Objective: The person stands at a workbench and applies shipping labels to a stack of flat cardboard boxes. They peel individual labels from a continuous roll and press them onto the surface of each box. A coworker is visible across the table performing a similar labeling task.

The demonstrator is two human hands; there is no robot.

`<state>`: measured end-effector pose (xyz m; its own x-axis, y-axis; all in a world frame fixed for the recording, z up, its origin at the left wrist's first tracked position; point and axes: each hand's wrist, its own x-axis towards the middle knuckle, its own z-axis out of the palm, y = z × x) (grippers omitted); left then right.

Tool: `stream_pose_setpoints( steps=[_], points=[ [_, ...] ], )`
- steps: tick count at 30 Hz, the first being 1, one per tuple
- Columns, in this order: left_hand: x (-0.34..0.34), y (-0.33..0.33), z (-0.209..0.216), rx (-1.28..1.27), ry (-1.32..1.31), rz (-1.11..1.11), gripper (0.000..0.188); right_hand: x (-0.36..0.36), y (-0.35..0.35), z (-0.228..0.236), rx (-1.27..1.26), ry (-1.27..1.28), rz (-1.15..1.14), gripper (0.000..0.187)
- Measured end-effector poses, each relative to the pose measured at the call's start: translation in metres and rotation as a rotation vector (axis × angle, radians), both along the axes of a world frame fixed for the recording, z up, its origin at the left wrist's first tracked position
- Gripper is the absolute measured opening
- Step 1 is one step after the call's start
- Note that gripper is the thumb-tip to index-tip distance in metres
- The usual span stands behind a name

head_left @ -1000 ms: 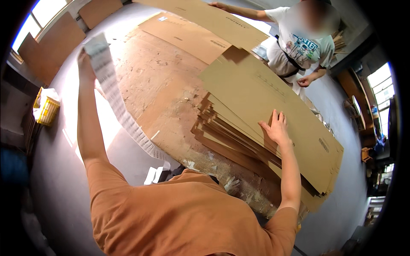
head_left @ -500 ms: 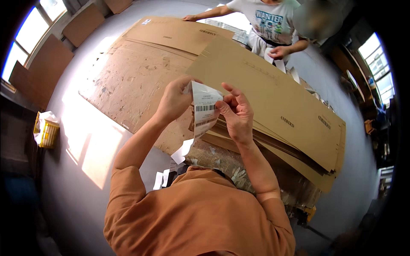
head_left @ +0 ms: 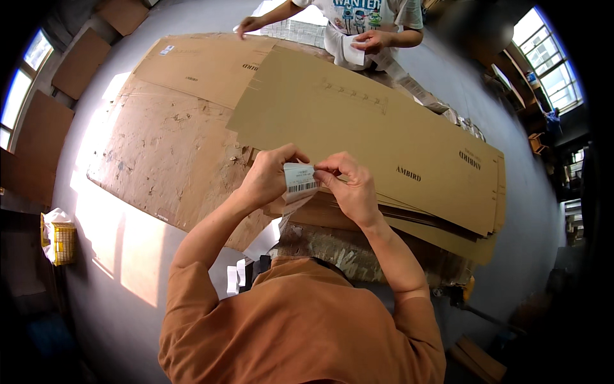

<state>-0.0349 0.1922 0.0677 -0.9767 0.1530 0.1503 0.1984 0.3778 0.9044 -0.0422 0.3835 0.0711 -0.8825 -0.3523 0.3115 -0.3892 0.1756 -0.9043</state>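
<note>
A strip of white barcode labels hangs between my hands over the near edge of the cardboard, its lower end trailing toward my body. My left hand is closed on the strip's left edge, fingers curled behind it. The thumb and fingers of my right hand are pinched together at the strip's upper right corner. Just beyond my hands lies a stack of flat brown cardboard sheets with dark print. Part of the strip behind my fingers is hidden.
Across the table a co-worker holds a white label strip. Another cardboard sheet with a white label lies far left on the worn wooden tabletop. A yellow basket stands at left. Boards lean by the window.
My right fingers have closed from a looser spread into a pinch on the strip's upper corner. The co-worker's hand on the left has lifted off the cardboard. The view has shifted.
</note>
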Motion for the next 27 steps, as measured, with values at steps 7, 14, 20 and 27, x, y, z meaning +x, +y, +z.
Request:
stream_pose_setpoints(
  steps=[7, 14, 20, 27],
  points=[
    [-0.050, -0.035, -0.027, -0.192, 0.024, 0.126, 0.013, -0.069, 0.002, 0.017, -0.053, -0.273, -0.190, 0.011],
    [-0.090, -0.064, -0.027, -0.408, 0.150, -0.090, 0.006, -0.229, -0.021, -0.028, -0.237, -0.592, -0.054, 0.012],
    [-0.116, -0.073, -0.039, -0.472, 0.227, -0.196, 0.006, -0.249, -0.060, -0.060, -0.099, -0.596, -0.105, 0.009],
    [-0.129, -0.074, -0.045, -0.473, 0.215, -0.249, 0.007, -0.253, -0.063, -0.068, -0.070, -0.571, -0.143, 0.009]
  ],
)
